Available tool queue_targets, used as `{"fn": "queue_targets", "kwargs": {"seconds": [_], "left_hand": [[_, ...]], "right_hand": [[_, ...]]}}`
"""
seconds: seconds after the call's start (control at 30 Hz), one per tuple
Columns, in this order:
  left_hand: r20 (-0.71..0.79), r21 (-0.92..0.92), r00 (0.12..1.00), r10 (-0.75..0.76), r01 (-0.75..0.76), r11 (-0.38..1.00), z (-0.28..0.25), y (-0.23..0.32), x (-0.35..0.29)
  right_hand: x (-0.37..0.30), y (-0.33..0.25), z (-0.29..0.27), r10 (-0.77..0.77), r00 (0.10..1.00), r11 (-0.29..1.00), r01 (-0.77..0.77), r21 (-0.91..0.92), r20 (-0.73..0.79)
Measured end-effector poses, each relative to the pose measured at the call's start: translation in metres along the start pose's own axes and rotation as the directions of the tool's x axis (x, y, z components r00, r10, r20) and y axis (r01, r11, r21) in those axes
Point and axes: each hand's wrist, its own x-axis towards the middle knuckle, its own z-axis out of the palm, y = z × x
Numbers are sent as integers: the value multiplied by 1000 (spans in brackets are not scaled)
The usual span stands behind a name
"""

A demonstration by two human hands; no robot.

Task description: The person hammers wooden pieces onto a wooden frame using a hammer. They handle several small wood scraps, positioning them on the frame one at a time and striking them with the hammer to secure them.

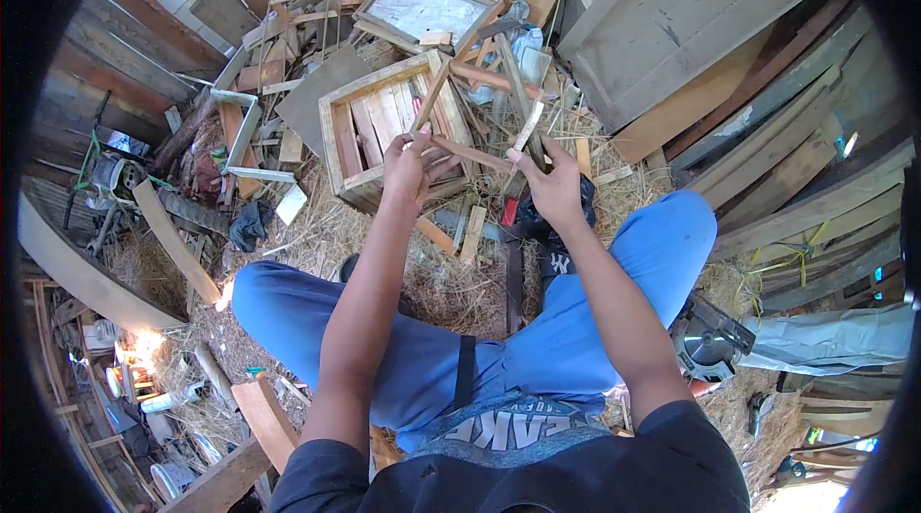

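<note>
Above straw-strewn ground, left hand (411,166) and right hand (552,185) grip a thin wooden strip (470,154) near an open wooden crate (384,125).

Straw-covered ground (451,288) across the middle of the frame, loose and dry. Directly on it, upper centre, an open wooden crate (384,129) with slats inside. Behind that, toward the top edge, a framed panel (427,7) lying on a heap of scrap boards (278,62). At centre, short wood offcuts (472,233) scattered on the straw. Left of centre, a dark rag (251,222) beside a long pale plank (175,240). At right, stacked planks (796,177) leaning and lying. Lower right, a circular saw (708,342) resting on the straw. Lower left, an orange-brown board (266,419).
</note>
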Motion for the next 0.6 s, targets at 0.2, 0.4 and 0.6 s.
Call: {"fn": "queue_targets", "kwargs": {"seconds": [0.2,0.4,0.6], "left_hand": [[11,51,1000,-2,2,999,3,5,-4],[105,79,994,-37,29,996,2,8,-1],[219,42,976,-10,0,999,6,12,-5]], "right_hand": [[1,-6,-3,-13,996,998,7,-66,-89],[6,-1,-6,42,993,996,-33,88,-112],[13,8,-16,50,987,997,-41,65,-155]]}}
